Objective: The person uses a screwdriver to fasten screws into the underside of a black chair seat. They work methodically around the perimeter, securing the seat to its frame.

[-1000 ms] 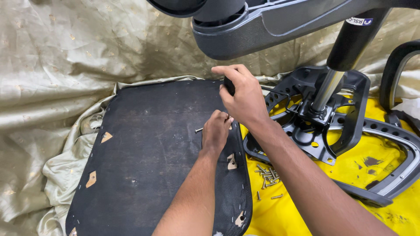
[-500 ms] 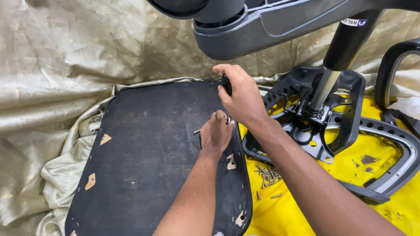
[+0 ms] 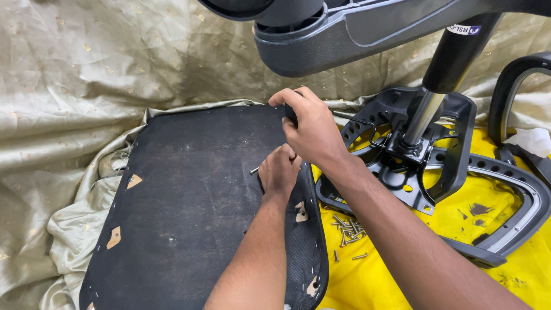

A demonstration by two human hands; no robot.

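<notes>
Your widest free room is the left and lower stretch of the black seat panel (image 3: pixel 189 212), flat and bare apart from small tan patches near its left edge. Overhead, the grey chair base arm (image 3: pixel 367 34) hangs across the top, close above your right hand (image 3: pixel 313 129). To the right, the black metal mechanism plate (image 3: pixel 413 166) with its gas cylinder (image 3: pixel 425 112) blocks the way just beside the panel's edge. A heap of loose screws (image 3: pixel 347 229) lies on the yellow sheet (image 3: pixel 516 270) between panel and plate. The curved armrest frame (image 3: pixel 516 206) closes off the far right.
</notes>
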